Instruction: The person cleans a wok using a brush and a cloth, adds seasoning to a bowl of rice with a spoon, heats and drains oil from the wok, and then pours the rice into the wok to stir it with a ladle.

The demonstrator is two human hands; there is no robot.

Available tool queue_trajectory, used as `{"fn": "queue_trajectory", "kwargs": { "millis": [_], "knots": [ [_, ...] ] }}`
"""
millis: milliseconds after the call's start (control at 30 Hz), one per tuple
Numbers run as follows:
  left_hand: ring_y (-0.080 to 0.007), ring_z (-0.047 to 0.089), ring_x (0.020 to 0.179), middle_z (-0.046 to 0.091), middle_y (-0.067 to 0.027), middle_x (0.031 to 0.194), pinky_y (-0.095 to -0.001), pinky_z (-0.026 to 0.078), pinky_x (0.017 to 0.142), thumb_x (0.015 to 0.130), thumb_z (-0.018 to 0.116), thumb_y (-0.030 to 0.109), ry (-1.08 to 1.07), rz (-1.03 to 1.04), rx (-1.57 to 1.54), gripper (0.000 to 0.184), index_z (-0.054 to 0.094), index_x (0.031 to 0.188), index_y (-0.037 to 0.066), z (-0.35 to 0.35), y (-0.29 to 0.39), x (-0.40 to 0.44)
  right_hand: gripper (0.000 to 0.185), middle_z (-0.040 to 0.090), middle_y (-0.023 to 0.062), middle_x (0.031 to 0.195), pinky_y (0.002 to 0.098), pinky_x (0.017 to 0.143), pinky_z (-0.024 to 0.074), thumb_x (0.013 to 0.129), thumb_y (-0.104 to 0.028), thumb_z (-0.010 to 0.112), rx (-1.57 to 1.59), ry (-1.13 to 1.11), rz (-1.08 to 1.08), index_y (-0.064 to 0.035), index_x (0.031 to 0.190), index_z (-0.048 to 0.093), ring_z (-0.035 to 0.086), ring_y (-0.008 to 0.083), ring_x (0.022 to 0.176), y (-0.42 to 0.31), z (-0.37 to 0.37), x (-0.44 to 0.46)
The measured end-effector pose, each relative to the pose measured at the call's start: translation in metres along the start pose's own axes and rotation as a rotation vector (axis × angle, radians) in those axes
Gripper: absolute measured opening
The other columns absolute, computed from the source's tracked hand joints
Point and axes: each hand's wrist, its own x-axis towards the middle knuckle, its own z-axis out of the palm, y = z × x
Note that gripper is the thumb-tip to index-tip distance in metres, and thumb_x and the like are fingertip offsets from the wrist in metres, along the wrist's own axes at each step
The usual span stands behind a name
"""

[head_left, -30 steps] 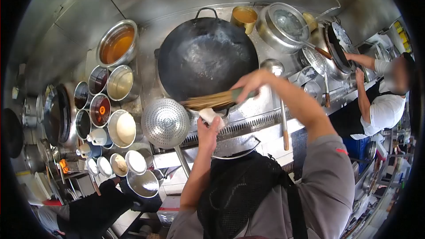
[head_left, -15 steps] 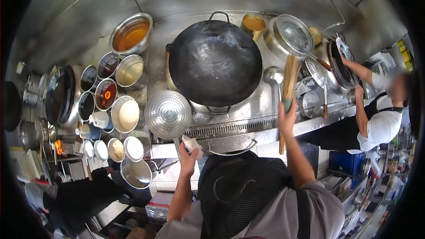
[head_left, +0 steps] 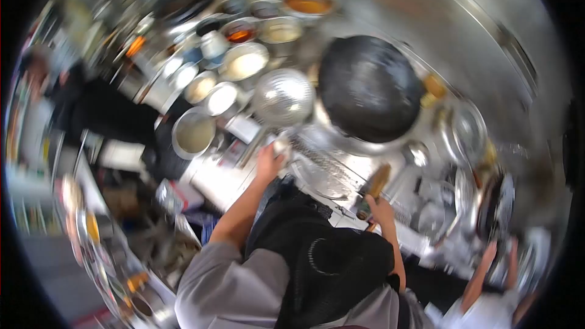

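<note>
My left hand (head_left: 267,162) is closed round the handle of a large perforated skimmer (head_left: 283,97), with a white cloth (head_left: 283,150) bunched in the same grip. The skimmer's round bowl lies beside the big black wok (head_left: 370,88), on its left. My right hand (head_left: 381,208) grips a bamboo wok brush (head_left: 379,181), its bristle end pointing up and away from me, near the stove's front edge. The wok has a dark, shiny inside. Motion smears the whole view.
Several bowls and tubs stand left of the wok, among them a bowl of orange liquid (head_left: 309,3) and a white-filled tub (head_left: 245,62). A steel ladle (head_left: 417,153) lies to the right. A co-worker (head_left: 487,304) stands at lower right; another person (head_left: 103,103) is at left.
The view has turned, so the wok and stove appear rotated and shifted right. The brush is lower and nearer the front edge. Both hands keep their hold.
</note>
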Motion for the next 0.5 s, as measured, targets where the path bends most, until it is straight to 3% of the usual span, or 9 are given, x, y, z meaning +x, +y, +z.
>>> {"fn": "queue_trajectory", "kwargs": {
  "millis": [33, 67, 133, 167, 233, 300, 400, 467, 500],
  "knots": [
    [-0.0392, 0.052, 0.108, 0.059, -0.0205, 0.113, -0.0476, 0.041, 0.093, 0.077, 0.071, 0.015, 0.095, 0.032, 0.034, 0.053, 0.055, 0.127, 0.005, 0.007, -0.002, -0.002, 0.082, 0.063, 0.0318, 0.113, 0.0477, 0.093, 0.0466, 0.085, -0.067, 0.053, 0.093, -0.155, 0.035, 0.0084, 0.117, 0.061, 0.061, 0.0429, 0.108, -0.029, -0.03, -0.024],
    [-0.0384, 0.052, 0.11, 0.058, -0.0203, 0.116, -0.0474, 0.041, 0.095, 0.078, 0.071, 0.017, 0.09, -0.013, 0.047, 0.055, 0.053, 0.129, 0.004, 0.002, 0.006, -0.004, 0.082, 0.061, 0.0324, 0.118, 0.0465, 0.096, 0.0452, 0.087, -0.065, 0.053, -0.077, 0.155, -0.189, 0.0078, 0.124, 0.058, 0.059, 0.0427, 0.113, 0.002, -0.016, -0.013],
    [-0.0407, 0.049, 0.114, 0.054, -0.0227, 0.122, -0.0483, 0.04, 0.1, 0.079, 0.069, 0.021, 0.101, -0.135, 0.059, 0.066, 0.043, 0.137, 0.003, -0.012, 0.027, -0.016, 0.078, 0.058, 0.0316, 0.123, 0.0458, 0.099, 0.0428, 0.088, -0.06, 0.055, -0.171, 0.139, -0.235, 0.0091, 0.126, 0.056, 0.054, 0.0434, 0.119, -0.01, -0.031, -0.027],
    [-0.043, 0.047, 0.118, 0.051, -0.0252, 0.126, -0.0492, 0.039, 0.102, 0.082, 0.068, 0.025, 0.123, -0.19, -0.017, 0.069, 0.038, 0.141, 0.003, -0.02, 0.038, -0.031, 0.075, 0.061, 0.0312, 0.119, 0.0454, 0.096, 0.0448, 0.088, -0.057, 0.056, -0.246, 0.15, -0.345, 0.0082, 0.126, 0.056, 0.058, 0.043, 0.114, 0.008, -0.029, -0.021],
    [-0.0444, 0.046, 0.12, 0.049, -0.0264, 0.126, -0.0503, 0.039, 0.104, 0.085, 0.067, 0.034, 0.241, -0.11, 0.062, 0.072, 0.036, 0.141, 0.001, -0.025, 0.042, -0.063, 0.072, 0.063, 0.0307, 0.114, 0.045, 0.093, 0.0468, 0.089, -0.054, 0.058, -0.364, 0.124, -0.553, 0.0072, 0.127, 0.056, 0.061, 0.0425, 0.109, 0.004, -0.03, -0.006],
    [-0.0423, 0.049, 0.111, 0.049, -0.0254, 0.121, -0.0486, 0.041, 0.098, 0.081, 0.071, 0.026, 0.278, -0.131, 0.045, 0.072, 0.038, 0.139, 0.0, -0.051, 0.054, -0.102, 0.065, 0.065, 0.0289, 0.105, 0.0431, 0.085, 0.0508, 0.089, -0.048, 0.061, -0.362, -0.013, -0.544, 0.0039, 0.128, 0.056, 0.066, 0.0379, 0.093, -0.024, -0.026, -0.016],
    [-0.0414, 0.051, 0.112, 0.051, -0.0234, 0.122, -0.0477, 0.042, 0.099, 0.082, 0.071, 0.027, 0.311, -0.265, 0.01, 0.067, 0.042, 0.137, 0.002, -0.091, 0.045, -0.178, 0.06, 0.065, 0.0274, 0.103, 0.0418, 0.078, 0.0522, 0.088, -0.042, 0.066, -0.368, -0.236, -0.569, 0.0014, 0.128, 0.056, 0.065, 0.0329, 0.081, -0.066, 0.0, 0.023],
    [-0.0406, 0.053, 0.114, 0.053, -0.0214, 0.123, -0.046, 0.043, 0.1, 0.083, 0.07, 0.029, 0.334, -0.453, -0.095, 0.06, 0.048, 0.133, 0.005, -0.108, 0.018, -0.236, 0.058, 0.064, 0.0275, 0.105, 0.0425, 0.077, 0.0522, 0.088, -0.038, 0.067, -0.371, -0.263, -0.694, 0.002, 0.129, 0.056, 0.065, 0.0322, 0.083, -0.124, 0.009, -0.024],
    [-0.0392, 0.054, 0.115, 0.056, -0.0209, 0.121, -0.0441, 0.044, 0.1, 0.083, 0.071, 0.029, 0.48, -0.514, -0.034, 0.052, 0.054, 0.127, 0.006, -0.116, -0.002, -0.266, 0.056, 0.063, 0.0277, 0.108, 0.0431, 0.077, 0.0521, 0.089, -0.035, 0.067, -0.336, -0.276, -0.766, 0.0025, 0.129, 0.055, 0.065, 0.0316, 0.085, -0.151, 0.016, -0.051]
  ]
}}
